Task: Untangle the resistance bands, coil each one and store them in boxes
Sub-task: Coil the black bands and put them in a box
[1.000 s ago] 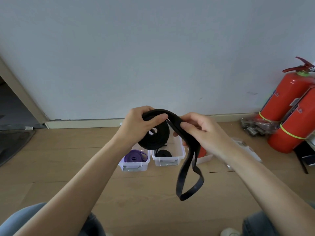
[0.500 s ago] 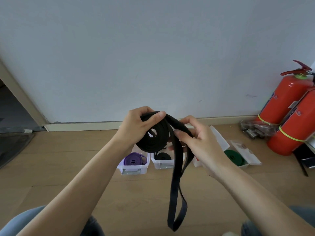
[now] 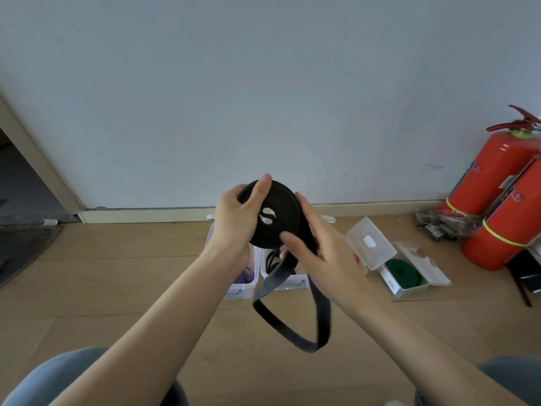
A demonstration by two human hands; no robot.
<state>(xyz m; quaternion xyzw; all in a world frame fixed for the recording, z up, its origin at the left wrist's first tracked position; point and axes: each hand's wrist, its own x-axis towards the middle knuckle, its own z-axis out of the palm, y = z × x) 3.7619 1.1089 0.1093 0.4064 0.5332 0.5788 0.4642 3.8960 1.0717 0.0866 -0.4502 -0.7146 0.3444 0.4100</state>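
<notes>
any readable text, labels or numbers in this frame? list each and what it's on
None can be read.
Labels on the two red fire extinguishers: blue and white patches, print too blurred.
White patch on the open box lid: no legible text.
Black band coil in the left hand: no print visible.
Green band in its box: no print visible.

Head view, forward-down, close above hands (image 3: 234, 221)

Pale wall (image 3: 263, 83), wooden floor (image 3: 117, 288), red extinguishers (image 3: 497, 200)
</notes>
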